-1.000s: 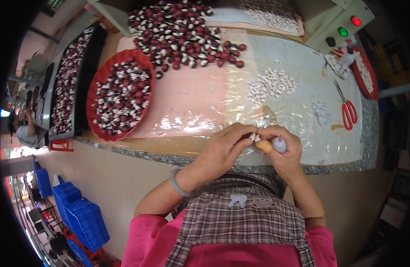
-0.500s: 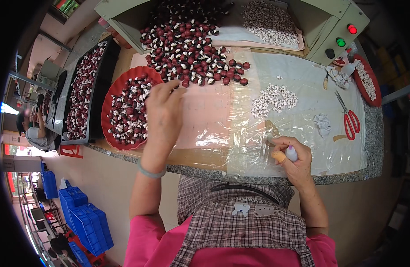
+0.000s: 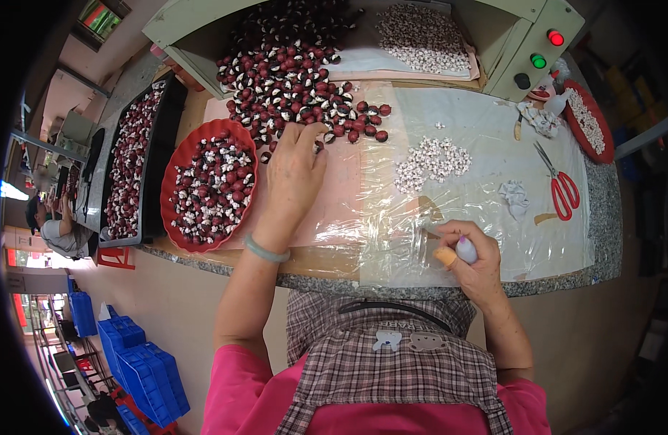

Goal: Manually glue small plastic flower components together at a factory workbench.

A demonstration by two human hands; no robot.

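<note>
My left hand (image 3: 296, 174) reaches over the near edge of a heap of dark red and black balls (image 3: 294, 94), many bearing white pieces. Its thumb and forefinger are apart, with a ball close to the fingertips; I see no clear grip on it. Lower right, my right hand (image 3: 479, 264) is closed around a small white squeeze bottle (image 3: 466, 250) with a purple tip. An orange cover sits on one digit of that hand, and a thin tip juts out beside its fingers. Beyond it, small white popcorn-shaped pieces (image 3: 435, 163) lie on the clear plastic sheet (image 3: 392, 254).
Left of my hand stands a red fluted bowl (image 3: 171, 217) of balls with white pieces, beside a black tray (image 3: 164, 138) of more. Red-handled scissors (image 3: 564, 194), crumpled paper (image 3: 514, 198) and a red dish (image 3: 598, 148) lie right. A green-grey machine housing (image 3: 511, 69) stands behind.
My left hand has moved from beside the red bowl rightward to the heap's near edge. My right hand keeps hold of the squeeze bottle in about the same place. The view has shifted slightly.
</note>
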